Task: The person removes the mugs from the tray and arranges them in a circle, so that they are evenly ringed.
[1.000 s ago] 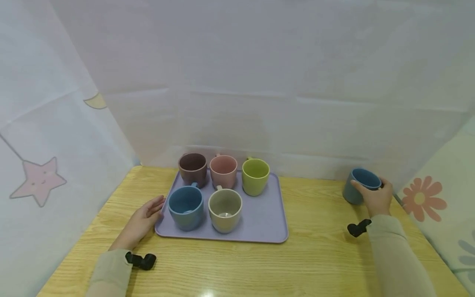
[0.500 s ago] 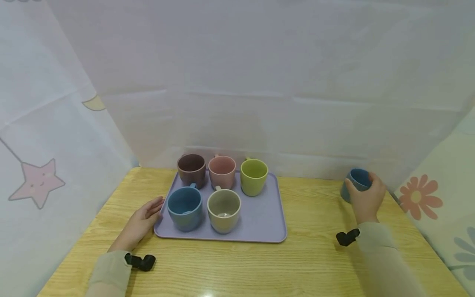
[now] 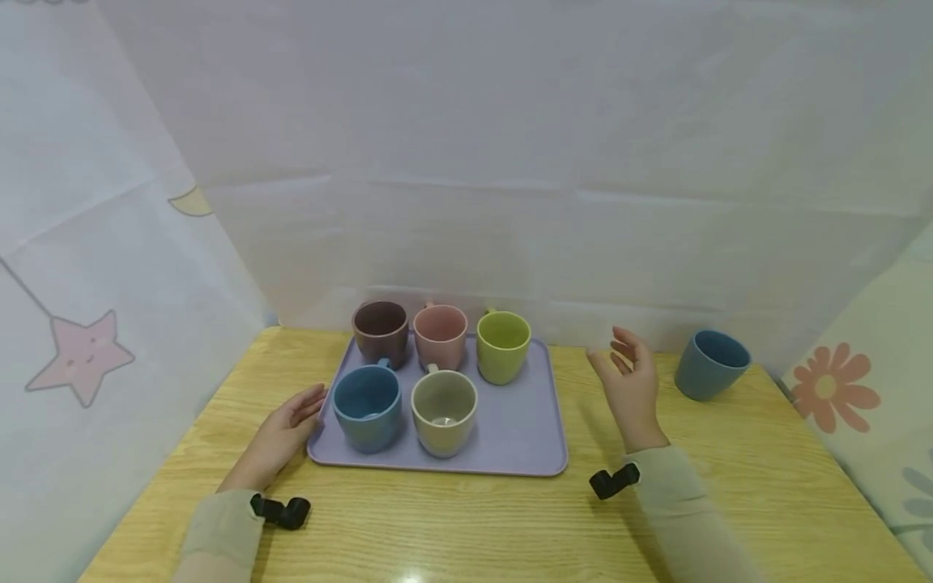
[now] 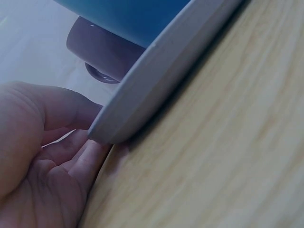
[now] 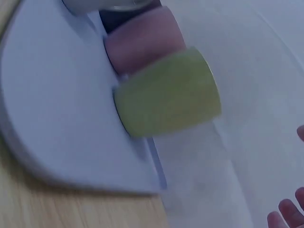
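My left hand (image 3: 280,433) rests beside the left end of the lilac tray (image 3: 513,441); in the left wrist view its fingers (image 4: 85,159) touch the tray's rim (image 4: 142,90). My right hand (image 3: 631,389) is held with bent, parted fingers and nothing in it, between the tray and a blue cup (image 3: 703,372) on the table at the right. On the tray, a purple mug (image 3: 382,340), a pink mug (image 3: 440,344) and a green mug (image 3: 501,356) stand in the back row, a blue mug (image 3: 370,421) and a beige mug (image 3: 443,425) in front.
The wooden table (image 3: 466,526) extends in front of the tray and to both sides. A white cloth (image 3: 466,202) hangs behind it, with printed cloth at the left and right sides.
My right hand has let go of the blue cup and moved left, leaving the cup on the table. The left hand and the mugs on the tray stay as they were.
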### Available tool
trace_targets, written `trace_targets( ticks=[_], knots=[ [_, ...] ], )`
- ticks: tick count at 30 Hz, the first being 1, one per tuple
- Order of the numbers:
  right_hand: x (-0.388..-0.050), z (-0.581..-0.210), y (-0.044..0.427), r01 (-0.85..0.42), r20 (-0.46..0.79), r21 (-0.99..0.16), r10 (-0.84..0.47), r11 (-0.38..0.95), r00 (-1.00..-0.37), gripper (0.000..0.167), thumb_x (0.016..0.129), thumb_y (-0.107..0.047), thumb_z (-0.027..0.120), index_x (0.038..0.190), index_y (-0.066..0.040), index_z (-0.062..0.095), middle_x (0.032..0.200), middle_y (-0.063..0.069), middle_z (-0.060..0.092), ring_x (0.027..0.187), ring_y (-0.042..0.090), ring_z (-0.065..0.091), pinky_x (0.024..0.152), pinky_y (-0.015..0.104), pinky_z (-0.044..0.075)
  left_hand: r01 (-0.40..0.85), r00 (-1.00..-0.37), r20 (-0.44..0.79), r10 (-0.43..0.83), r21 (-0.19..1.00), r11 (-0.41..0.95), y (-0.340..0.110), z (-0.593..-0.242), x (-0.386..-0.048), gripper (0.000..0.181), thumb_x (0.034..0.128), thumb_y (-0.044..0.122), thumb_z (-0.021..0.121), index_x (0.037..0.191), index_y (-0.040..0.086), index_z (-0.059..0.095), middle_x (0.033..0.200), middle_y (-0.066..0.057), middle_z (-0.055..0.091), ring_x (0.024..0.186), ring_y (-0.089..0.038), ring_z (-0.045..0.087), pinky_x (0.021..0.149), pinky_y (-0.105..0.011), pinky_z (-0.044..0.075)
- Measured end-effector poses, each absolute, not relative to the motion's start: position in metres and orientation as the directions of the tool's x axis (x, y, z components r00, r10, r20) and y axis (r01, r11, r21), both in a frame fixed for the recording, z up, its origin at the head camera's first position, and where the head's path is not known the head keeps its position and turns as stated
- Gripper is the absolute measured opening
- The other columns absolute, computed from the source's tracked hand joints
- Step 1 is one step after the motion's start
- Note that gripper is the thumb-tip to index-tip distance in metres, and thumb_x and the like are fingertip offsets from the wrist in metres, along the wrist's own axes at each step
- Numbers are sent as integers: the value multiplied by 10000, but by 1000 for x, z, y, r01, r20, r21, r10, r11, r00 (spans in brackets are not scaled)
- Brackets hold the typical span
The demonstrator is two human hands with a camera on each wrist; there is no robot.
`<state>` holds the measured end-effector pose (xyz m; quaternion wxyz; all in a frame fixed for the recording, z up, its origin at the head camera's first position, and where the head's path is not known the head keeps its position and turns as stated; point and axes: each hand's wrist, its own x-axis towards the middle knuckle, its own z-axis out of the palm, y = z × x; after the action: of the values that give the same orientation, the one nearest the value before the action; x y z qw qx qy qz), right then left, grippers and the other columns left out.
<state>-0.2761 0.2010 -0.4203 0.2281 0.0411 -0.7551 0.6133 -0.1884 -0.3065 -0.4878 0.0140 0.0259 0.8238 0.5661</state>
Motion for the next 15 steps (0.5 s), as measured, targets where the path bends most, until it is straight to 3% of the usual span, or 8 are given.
trace_targets(
  ticks=[7,11,15],
  knots=[
    [-278,-426,154,-252,258,-953,12,170,-966,691,891,-187,809,1464,-49,448,1486,128,420,1355,337,425,1147,475,381,28,-998,3,68,932,360,-305,-487,-189,591,1067,63,493,1590,-27,232,1605,-246,316,1462,-397,328,933,-15,356],
    [-283,-426,134,-180,176,-972,-40,151,-984,757,876,-174,823,1490,-40,402,1520,160,403,1395,374,389,1162,501,356,23,-998,-1,68,933,359,-305,-486,-188,592,1068,70,494,1591,-24,232,1606,-244,315,1465,-392,323,930,-12,352],
    [-294,-435,121,-184,177,-970,-60,161,-982,835,850,-166,846,1509,-7,359,1534,200,390,1402,391,390,1163,514,351,26,-998,2,65,932,360,-306,-487,-187,589,1069,81,497,1588,-25,239,1606,-240,318,1466,-402,315,938,-15,350]
  ],
)
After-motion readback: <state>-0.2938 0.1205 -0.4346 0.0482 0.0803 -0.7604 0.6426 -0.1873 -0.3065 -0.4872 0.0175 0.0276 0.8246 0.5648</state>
